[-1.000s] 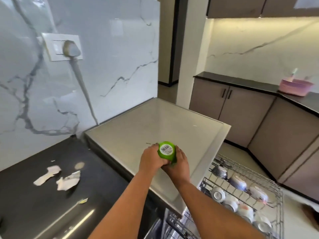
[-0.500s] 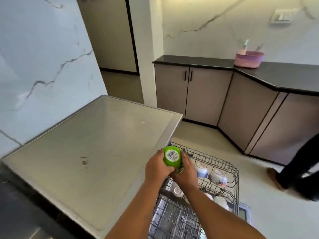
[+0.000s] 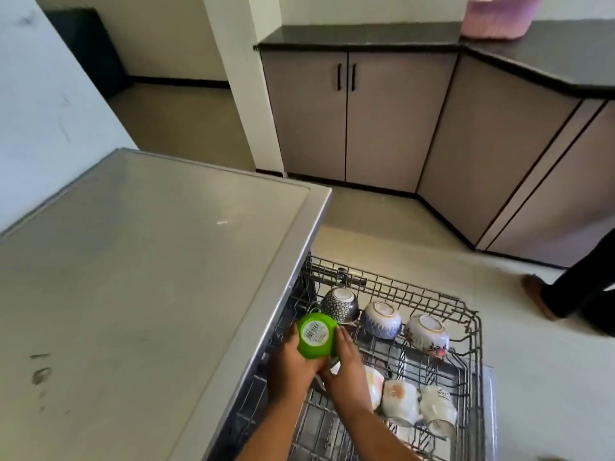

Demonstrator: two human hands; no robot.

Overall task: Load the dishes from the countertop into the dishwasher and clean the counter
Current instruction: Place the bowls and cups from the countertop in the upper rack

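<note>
From my head view, my left hand (image 3: 289, 357) and my right hand (image 3: 347, 364) both curl round a green cup (image 3: 314, 335), which I hold upside down with its barcode sticker facing up, over the near-left corner of the pulled-out dishwasher rack (image 3: 472, 331), just beside the edge of the grey tabletop (image 3: 149, 261). In the rack, three patterned bowls (image 3: 381, 319) sit upside down in a row beyond the cup, and white cups (image 3: 399, 397) lie to the right of my right hand.
</note>
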